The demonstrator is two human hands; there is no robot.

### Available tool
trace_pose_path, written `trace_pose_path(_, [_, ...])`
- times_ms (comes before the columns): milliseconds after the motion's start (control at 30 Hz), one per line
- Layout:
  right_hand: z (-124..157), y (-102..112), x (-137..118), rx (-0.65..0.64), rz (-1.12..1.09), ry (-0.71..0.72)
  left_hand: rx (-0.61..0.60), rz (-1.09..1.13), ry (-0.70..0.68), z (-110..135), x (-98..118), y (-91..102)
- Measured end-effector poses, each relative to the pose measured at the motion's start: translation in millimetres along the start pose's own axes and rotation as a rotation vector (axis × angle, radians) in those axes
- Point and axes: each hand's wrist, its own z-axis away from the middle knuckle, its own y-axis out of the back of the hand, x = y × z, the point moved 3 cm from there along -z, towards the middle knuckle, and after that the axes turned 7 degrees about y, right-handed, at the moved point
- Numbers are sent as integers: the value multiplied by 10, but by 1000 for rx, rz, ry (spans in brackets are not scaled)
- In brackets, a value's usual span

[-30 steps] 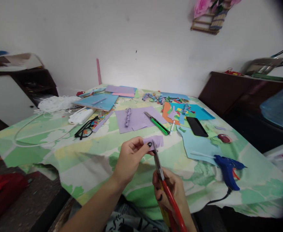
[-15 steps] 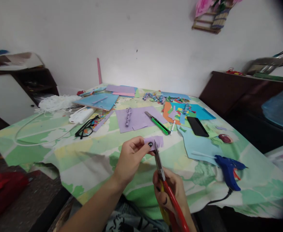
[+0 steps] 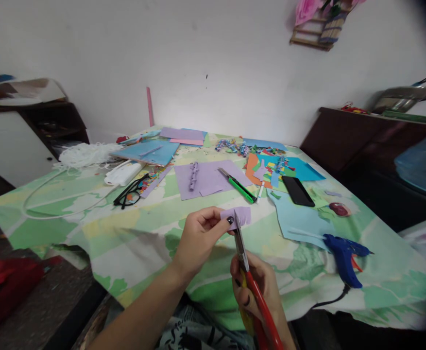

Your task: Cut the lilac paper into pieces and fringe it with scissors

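Between thumb and fingers, my left hand point(image 3: 202, 236) pinches a small strip of purple paper point(image 3: 244, 215), whose right part has short slits along its lower edge. My right hand point(image 3: 258, 287) grips scissors point(image 3: 265, 311) with red and yellow handles. Their blades point up and away from me and meet the paper just right of my left thumb. Beyond my hands lie a larger purple sheet point(image 3: 213, 175), a rolled purple paper piece point(image 3: 194, 176) on it, and a green utility knife point(image 3: 240, 187).
A blue glue gun point(image 3: 344, 257) with a cord lies at right, near a light blue sheet point(image 3: 300, 218) and a black phone point(image 3: 298, 190). At left are black glasses point(image 3: 129, 192), a white power strip point(image 3: 123, 173) and a bundle of white cord point(image 3: 89, 154).
My left hand and the purple strip have shifted slightly right. The scissors now sit at a spot nearer my left thumb, with more strip to their right.
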Motion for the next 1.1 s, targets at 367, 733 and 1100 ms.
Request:
trace_pose_path(367, [-1,-17,20,9,7,28,26,119,21,-32,-50,11])
trace_pose_path(733, [-4,-3,24,-7,-6,-2,33,116,16,-26,-28,19])
trace_pose_path(1100, [20,5,4,-32,0,-3,9,57,22,-22,-46,17])
